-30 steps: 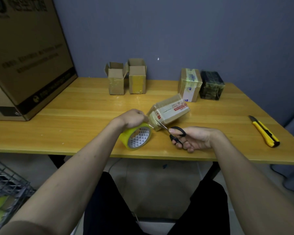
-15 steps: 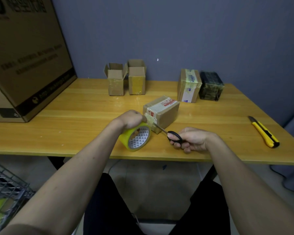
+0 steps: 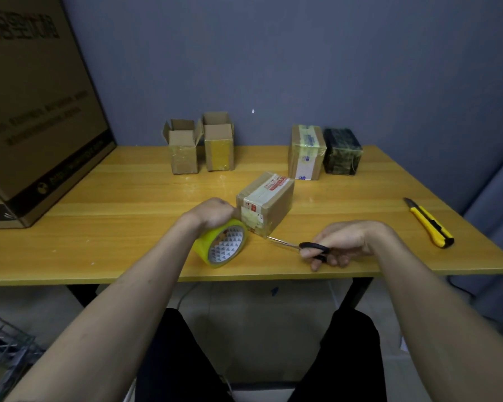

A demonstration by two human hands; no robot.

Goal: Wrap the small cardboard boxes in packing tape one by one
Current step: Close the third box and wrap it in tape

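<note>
A small cardboard box (image 3: pixel 269 203) with red and white labels rests flat on the wooden table (image 3: pixel 114 216) near the middle. My left hand (image 3: pixel 211 213) grips a yellow tape roll (image 3: pixel 222 246) right beside the box's near end. My right hand (image 3: pixel 340 242) holds black-handled scissors (image 3: pixel 302 246) low over the table, blades pointing left toward the box's lower corner. Two open small boxes (image 3: pixel 199 146) stand at the back left. A taped box (image 3: pixel 305 152) and a dark wrapped box (image 3: pixel 341 152) stand at the back right.
A yellow utility knife (image 3: pixel 429 223) lies at the table's right side. A large cardboard carton (image 3: pixel 35 111) fills the left end. A wire basket (image 3: pixel 3 352) sits on the floor at lower left. My legs are under the front edge.
The box came down from a tilted, lifted pose to lie flat on the table. My right hand drew the scissors back to the right, away from the tape.
</note>
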